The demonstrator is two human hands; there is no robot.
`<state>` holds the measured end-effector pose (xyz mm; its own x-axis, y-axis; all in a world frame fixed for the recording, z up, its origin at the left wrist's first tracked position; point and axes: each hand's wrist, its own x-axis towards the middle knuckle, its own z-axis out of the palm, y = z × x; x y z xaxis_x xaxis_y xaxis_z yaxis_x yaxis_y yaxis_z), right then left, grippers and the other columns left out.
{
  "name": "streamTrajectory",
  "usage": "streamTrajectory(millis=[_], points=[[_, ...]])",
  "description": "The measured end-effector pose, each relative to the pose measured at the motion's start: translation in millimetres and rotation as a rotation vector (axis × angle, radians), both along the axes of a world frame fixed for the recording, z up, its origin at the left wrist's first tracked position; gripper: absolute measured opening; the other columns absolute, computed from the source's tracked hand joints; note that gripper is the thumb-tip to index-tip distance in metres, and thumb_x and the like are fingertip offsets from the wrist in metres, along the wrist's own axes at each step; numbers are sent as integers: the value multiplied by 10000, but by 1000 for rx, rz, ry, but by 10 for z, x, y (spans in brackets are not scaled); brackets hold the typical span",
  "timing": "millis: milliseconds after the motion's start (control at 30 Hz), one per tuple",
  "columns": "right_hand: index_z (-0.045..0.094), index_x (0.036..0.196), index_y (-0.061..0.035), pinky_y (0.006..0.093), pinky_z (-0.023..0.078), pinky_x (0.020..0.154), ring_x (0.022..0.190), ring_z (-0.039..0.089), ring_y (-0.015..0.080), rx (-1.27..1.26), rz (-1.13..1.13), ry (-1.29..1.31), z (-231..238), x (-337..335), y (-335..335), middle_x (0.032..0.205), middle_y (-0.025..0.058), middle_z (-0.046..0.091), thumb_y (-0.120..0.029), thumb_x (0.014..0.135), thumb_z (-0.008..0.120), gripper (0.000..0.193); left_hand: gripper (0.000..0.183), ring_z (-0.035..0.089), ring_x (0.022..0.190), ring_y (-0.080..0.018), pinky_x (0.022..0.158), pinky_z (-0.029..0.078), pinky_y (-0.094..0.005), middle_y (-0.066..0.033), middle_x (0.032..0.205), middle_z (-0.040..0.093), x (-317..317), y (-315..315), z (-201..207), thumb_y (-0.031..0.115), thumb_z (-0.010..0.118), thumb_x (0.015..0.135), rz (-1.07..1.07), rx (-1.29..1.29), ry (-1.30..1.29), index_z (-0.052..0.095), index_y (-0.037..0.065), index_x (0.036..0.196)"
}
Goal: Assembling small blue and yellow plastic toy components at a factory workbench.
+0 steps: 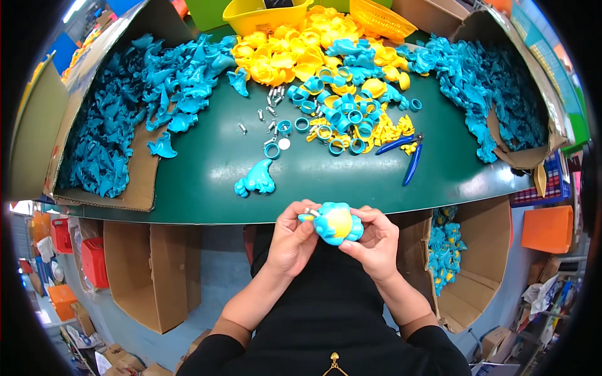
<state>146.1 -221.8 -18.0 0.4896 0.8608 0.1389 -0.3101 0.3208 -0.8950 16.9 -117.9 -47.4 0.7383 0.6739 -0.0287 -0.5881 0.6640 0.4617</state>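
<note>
A person sits at the near edge of a dark green worktop (pixel 207 182), seen from above. Both hands are raised just below that edge, closed around one small blue and yellow plastic toy (pixel 334 224). The left hand (pixel 292 241) pinches the toy's left end, where a small metal pin shows at the fingertips. The right hand (pixel 376 243) curls around the toy's right side, thumb under it.

On the worktop just beyond the hands lies a single blue toy shell (pixel 256 178). Farther back, near the middle, sit scattered metal pins (pixel 274 96) and a cluster of blue rings (pixel 338 119) mixed with yellow pieces. Blue-handled pliers (pixel 407 153) lie to the right of the rings. A heap of yellow shells (pixel 285 53) fills the far edge, below a yellow bin (pixel 266 15). Piles of blue shells spill from a cardboard box at the left (pixel 119 113) and another cardboard box at the right (pixel 495 88). Below the worktop's right side, an open carton (pixel 476 263) holds finished toys.
</note>
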Motion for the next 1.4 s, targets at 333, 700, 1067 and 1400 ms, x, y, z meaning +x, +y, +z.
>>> streamTrajectory(millis=[333, 700, 1067, 1400], points=[[597, 1247, -13, 363, 532, 946, 1129, 635, 226, -171, 222, -724, 377, 347, 638, 1252, 111, 623, -77, 744, 850, 567, 450, 633, 1019, -225, 900, 507, -363, -105, 1086, 683, -260, 485, 121, 89, 834, 772, 524, 999, 728, 660, -1, 1177], [548, 1214, -29, 332, 579, 857, 1069, 662, 207, -242, 148, -679, 115, 255, 1692, 1150, 127, 642, -56, 780, 827, 516, 439, 516, 1196, -330, 1010, 432, -433, -105, 1256, 630, -437, 784, 121, 84, 809, 740, 667, 1544, 1274, 669, 43, 1154], [597, 1197, -52, 346, 558, 789, 992, 671, 271, -5, -117, -1042, 35, 177, 1591, 1175, 111, 657, -97, 766, 821, 488, 502, 505, 1177, -343, 1006, 411, -443, -129, 1213, 607, -495, 891, 305, 206, 803, 770, 537, 1628, 1280, 629, 39, 1210], [583, 1127, -50, 347, 507, 865, 997, 599, 208, -912, -397, -874, 299, 1442, -1252, 1062, 96, 597, -90, 709, 766, 457, 282, 554, 878, -329, 776, 443, -426, -113, 901, 633, -247, 795, 275, 286, 689, 913, 478, 1489, 1250, 659, 8, 955]])
